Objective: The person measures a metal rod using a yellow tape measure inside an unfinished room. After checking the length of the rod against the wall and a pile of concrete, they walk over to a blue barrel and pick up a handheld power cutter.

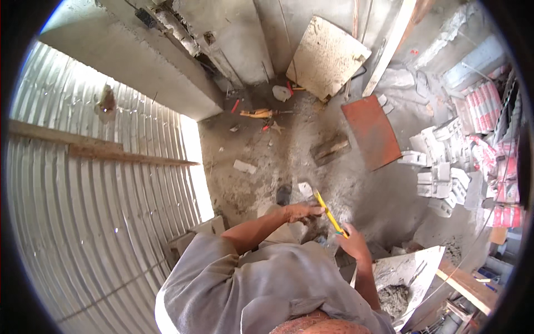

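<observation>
A long, thin yellow tool (329,213) slants in front of my body, its pale tip pointing away from me. My right hand (354,245) is closed round its near end, where a dark part shows at the fingers. At the tool's far half, the fingers of my left hand (303,212) are bent and meet its edge; how firmly they grip is hard to see. A small white piece (305,189) lies on the floor just beyond the tool's tip. The tool's exact kind is not clear.
Corrugated metal sheeting (105,206) stands at the left. Ahead are a pale board (327,58), a reddish sheet (371,133) and an orange-handled tool (258,113). Concrete blocks (439,181) are piled to the right. A mortar-stained board (425,267) lies beside my right arm.
</observation>
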Tool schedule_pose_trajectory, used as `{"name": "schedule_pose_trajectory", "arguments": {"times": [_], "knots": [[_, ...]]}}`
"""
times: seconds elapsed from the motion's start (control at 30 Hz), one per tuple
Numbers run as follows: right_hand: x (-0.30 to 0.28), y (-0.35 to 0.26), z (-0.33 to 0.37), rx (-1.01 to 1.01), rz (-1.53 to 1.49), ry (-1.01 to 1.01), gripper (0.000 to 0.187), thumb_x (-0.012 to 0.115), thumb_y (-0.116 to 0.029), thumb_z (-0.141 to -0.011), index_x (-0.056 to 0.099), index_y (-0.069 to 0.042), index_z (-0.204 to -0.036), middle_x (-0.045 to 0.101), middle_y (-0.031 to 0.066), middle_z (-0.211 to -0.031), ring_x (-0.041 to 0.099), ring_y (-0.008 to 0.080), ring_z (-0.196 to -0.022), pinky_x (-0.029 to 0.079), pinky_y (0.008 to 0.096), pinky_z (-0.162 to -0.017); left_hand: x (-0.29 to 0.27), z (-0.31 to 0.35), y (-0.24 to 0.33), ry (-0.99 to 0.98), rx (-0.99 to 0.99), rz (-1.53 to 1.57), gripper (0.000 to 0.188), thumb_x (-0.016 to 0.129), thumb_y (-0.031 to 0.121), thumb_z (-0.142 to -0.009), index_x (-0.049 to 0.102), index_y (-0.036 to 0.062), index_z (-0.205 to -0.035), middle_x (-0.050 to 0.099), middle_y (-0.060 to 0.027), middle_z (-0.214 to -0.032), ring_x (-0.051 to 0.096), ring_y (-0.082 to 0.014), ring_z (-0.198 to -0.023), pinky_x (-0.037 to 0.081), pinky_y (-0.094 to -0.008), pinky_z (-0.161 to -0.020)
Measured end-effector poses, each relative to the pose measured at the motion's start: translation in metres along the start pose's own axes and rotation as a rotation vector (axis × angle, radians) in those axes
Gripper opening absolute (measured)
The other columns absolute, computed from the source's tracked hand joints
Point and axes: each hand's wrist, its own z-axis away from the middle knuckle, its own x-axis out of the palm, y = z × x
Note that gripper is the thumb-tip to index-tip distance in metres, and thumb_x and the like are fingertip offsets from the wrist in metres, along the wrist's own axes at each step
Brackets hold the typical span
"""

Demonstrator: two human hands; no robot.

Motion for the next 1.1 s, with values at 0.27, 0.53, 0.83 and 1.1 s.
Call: {"name": "schedule_pose_trajectory", "arguments": {"times": [0.27,0.53,0.83,1.1], "knots": [[0.019,-0.187,-0.112,-0.414,-0.031,0.206,0.075,0.073,-0.035,-0.08,0.043,0.001,-0.139,0.052,0.0283,-0.132,0.051,0.041,-0.123,0.041,0.0429,-0.103,-0.071,0.061,0.099,-0.164,0.112,0.47,0.046,0.06,0.057,-0.09,0.059,0.0162,-0.112,0.062,0.002,-0.093,0.058,-0.0097,-0.076,0.048,-0.0252,-0.062],[0.007,-0.224,-0.177,-0.593,0.015,0.278,0.069,0.072,-0.02,-0.082,0.042,0.001,-0.14,0.055,0.0258,-0.13,0.057,0.0368,-0.117,0.045,0.0414,-0.098,-0.165,0.093,0.14,0.171,0.365,0.805,0.027,0.063,0.038,-0.092,0.056,0.0167,-0.107,0.065,-0.0001,-0.086,0.067,-0.0159,-0.076,0.058,-0.0347,-0.064],[-0.003,-0.286,-0.263,-0.549,-0.048,0.126,0.072,0.067,-0.02,-0.085,0.034,-0.004,-0.147,0.048,0.0193,-0.14,0.047,0.032,-0.129,0.036,0.0393,-0.107,-0.26,0.092,0.196,0.321,0.529,0.911,0.023,0.065,0.031,-0.091,0.057,0.0129,-0.104,0.064,-0.0029,-0.089,0.067,-0.0185,-0.081,0.059,-0.0381,-0.067],[-0.017,-0.37,-0.368,-0.817,0.061,-0.002,0.079,0.068,-0.027,-0.085,0.029,0.002,-0.147,0.037,0.0241,-0.147,0.036,0.0371,-0.137,0.029,0.0429,-0.113,-0.309,0.061,0.242,0.144,0.399,0.945,0.029,0.067,0.038,-0.089,0.06,0.0159,-0.106,0.065,-0.0012,-0.093,0.064,-0.0137,-0.075,0.054,-0.0278,-0.06]]}}
